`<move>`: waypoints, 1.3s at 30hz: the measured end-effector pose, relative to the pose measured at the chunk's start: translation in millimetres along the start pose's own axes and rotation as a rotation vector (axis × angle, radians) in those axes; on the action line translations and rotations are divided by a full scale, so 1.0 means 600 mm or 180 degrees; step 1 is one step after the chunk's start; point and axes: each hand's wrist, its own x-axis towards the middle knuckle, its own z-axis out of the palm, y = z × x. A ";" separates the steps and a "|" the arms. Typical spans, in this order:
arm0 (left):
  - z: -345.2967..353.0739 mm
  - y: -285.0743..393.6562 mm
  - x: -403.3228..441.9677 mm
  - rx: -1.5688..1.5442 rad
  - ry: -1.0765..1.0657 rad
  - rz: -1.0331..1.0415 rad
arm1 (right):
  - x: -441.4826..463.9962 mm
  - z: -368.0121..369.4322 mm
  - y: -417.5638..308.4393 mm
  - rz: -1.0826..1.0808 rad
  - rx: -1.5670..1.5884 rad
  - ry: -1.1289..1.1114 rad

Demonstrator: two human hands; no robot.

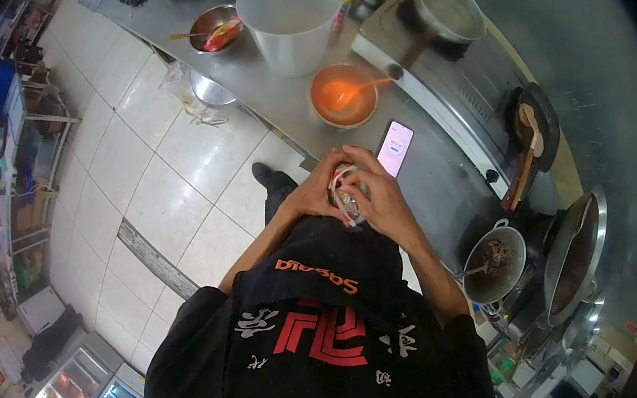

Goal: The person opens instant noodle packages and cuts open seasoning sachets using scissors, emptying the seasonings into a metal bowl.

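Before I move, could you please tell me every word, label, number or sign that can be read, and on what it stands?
"Sa…": orange word on the black apron, upside down; its later letters are unclear.
White characters on the same apron: too small to read surely.
Phone screen: text too small.
Gas stove top: lettering too blurred.
Packet: red-and-white markings, nothing readable.

Left hand [314, 191] and right hand [387, 205] both cupped round a partly hidden packet [347, 202] with red-and-white edging, just on the near side of a lit phone [395, 149], with a bowl [325, 83] beyond and left of the phone, a cloudy bucket [285, 42] farther out that way, and a stove [460, 97] to its right.
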 end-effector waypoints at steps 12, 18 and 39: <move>0.006 -0.058 0.013 -0.0422 0.0023 -0.0215 | -0.073 -0.084 0.048 0.0826 0.2347 0.1855; 0.006 -0.063 0.019 -0.0056 0.0093 -0.0148 | -0.061 -0.058 0.070 0.0666 0.2764 0.2287; -0.003 0.019 0.049 0.0428 0.0869 0.0555 | -0.091 -0.069 0.111 0.0487 0.3333 0.2798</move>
